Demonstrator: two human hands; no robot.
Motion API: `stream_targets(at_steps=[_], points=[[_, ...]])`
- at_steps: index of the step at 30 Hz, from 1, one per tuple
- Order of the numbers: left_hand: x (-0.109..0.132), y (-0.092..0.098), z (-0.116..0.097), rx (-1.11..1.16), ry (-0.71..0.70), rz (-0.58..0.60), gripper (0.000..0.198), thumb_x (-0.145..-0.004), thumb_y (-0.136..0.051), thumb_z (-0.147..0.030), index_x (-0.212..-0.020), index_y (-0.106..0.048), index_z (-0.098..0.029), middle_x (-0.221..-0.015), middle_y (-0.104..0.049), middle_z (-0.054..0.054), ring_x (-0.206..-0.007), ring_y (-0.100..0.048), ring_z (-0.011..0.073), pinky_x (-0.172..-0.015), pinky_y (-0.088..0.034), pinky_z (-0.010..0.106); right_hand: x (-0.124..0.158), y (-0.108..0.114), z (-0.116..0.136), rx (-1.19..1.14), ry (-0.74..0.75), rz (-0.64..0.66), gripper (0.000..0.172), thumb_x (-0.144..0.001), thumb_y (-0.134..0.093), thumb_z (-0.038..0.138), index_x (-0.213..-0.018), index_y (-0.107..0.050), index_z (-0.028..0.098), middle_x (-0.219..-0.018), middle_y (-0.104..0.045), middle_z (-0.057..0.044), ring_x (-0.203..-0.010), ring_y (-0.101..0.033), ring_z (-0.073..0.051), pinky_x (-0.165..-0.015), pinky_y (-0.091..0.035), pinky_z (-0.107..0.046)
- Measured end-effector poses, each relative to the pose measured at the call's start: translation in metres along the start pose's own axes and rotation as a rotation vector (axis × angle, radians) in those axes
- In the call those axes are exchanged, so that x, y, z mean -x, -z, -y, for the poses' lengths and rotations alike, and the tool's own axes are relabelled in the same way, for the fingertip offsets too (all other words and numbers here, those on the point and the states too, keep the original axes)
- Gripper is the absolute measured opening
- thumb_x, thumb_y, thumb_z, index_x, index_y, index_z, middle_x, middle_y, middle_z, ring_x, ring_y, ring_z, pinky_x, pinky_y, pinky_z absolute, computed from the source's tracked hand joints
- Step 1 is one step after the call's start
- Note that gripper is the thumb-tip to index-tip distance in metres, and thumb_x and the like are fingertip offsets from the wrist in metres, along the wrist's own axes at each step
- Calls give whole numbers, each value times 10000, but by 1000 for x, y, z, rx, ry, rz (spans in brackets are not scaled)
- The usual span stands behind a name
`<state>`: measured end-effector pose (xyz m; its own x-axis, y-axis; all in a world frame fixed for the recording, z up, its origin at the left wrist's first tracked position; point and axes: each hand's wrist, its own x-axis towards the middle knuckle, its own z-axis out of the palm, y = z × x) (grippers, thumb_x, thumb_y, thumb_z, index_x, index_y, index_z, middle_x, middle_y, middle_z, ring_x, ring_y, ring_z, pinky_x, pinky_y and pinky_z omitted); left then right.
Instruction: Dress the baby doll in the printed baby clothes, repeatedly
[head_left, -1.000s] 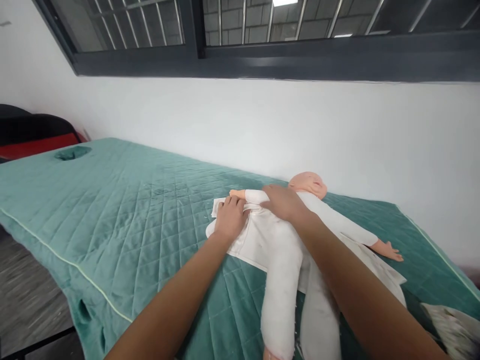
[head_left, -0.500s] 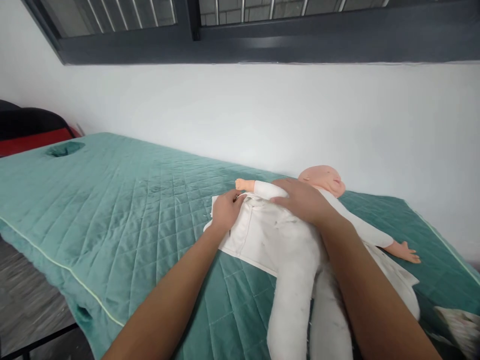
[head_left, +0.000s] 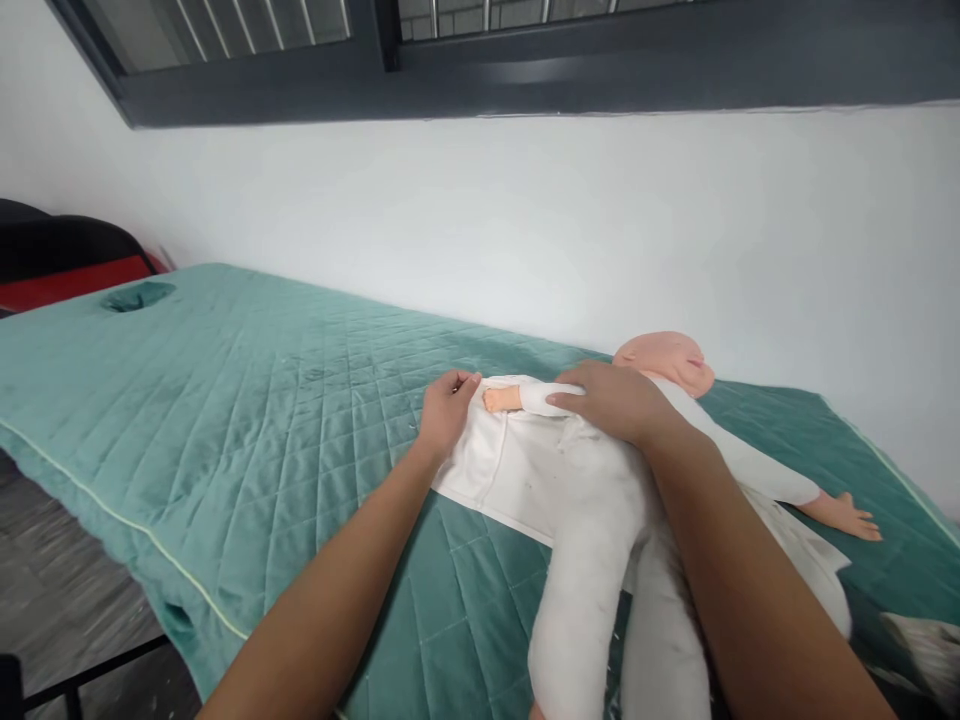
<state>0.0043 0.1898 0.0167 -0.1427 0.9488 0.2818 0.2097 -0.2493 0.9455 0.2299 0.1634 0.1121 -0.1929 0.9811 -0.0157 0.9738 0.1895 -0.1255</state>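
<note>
A baby doll [head_left: 592,560] with a white cloth body lies on its back in the head view, its pink head [head_left: 664,360] toward the wall. Beneath it a white cloth garment [head_left: 517,470] is spread to both sides. My left hand [head_left: 448,415] pinches the garment's edge beside the doll's small hand [head_left: 501,399]. My right hand [head_left: 619,402] is closed around the doll's upper arm, which points left over the cloth. The doll's other arm [head_left: 780,470] stretches out to the right. My right forearm hides part of the body and one leg.
A green quilted cover [head_left: 300,430] lies over the bed, with a face hole [head_left: 139,296] at the far left. Behind rises a white wall [head_left: 480,220] under a dark window frame [head_left: 525,75]. A patterned cloth [head_left: 926,650] lies at the lower right.
My left hand has drawn the garment's edge up and out past the doll's hand, so the doll's arm now lies over the cloth. My right hand stays on the arm. The view has shifted slightly.
</note>
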Motion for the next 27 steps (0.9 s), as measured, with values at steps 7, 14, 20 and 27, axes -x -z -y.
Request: stream_targets(at_steps=[7,14,20,27], points=[[20,-9,-19,-177,-144,71,254,-942,-518,-384,-802,-609,-193,-713,-614,-20,-695,-542,137,-668,-401,265,-6,-12,8,70,17,-20,423,-940,-476,542,-1202,-692,291,-1208,-678,-82,-1079,-615,-298,-845,-440,-392],[25,-18,-24,-275,-199,134,228,-971,-480,-337,-808,-570,-205,-758,-628,1,-721,-549,151,-693,-407,278,-5,-11,9,98,28,-44,402,-956,-458,517,-1158,-710,277,-1130,-688,-90,-1012,-623,-285,-830,-424,-383],[33,-36,-26,-219,-255,212,210,-982,-464,-295,-801,-525,-207,-781,-612,4,-732,-538,151,-687,-396,279,-5,-11,16,139,11,-51,372,-964,-437,472,-1088,-712,255,-1073,-666,-109,-925,-617,-282,-797,-411,-386],[46,-45,-31,-113,-249,401,160,-970,-493,-310,-850,-526,-208,-766,-590,-7,-726,-526,143,-682,-400,267,-8,-13,20,180,77,-54,245,-939,-454,284,-994,-680,209,-1013,-666,-106,-897,-617,-255,-809,-411,-374]])
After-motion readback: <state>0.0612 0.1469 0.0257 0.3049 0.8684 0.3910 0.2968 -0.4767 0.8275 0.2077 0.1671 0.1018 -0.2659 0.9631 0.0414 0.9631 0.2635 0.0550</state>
